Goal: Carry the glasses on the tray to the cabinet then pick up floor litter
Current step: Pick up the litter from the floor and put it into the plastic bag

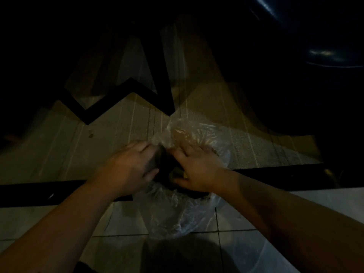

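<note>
The scene is very dark. A crumpled clear plastic bag [177,211] lies on the floor in front of me, its mouth pulled apart. My left hand [126,166] grips the bag's left edge. My right hand [197,166] holds the right edge, with a small yellowish scrap [178,171] under its thumb inside the dark opening. The upper flap of the bag [189,131] stands up behind both hands. No glasses, tray or cabinet are in view.
The floor is pale tile [122,219] near me and a ribbed beige surface [122,125] beyond a black strip [39,194]. A small crumb [91,135] lies on the ribbed part. Dark furniture legs [165,75] and a dark glossy seat [332,54] stand ahead.
</note>
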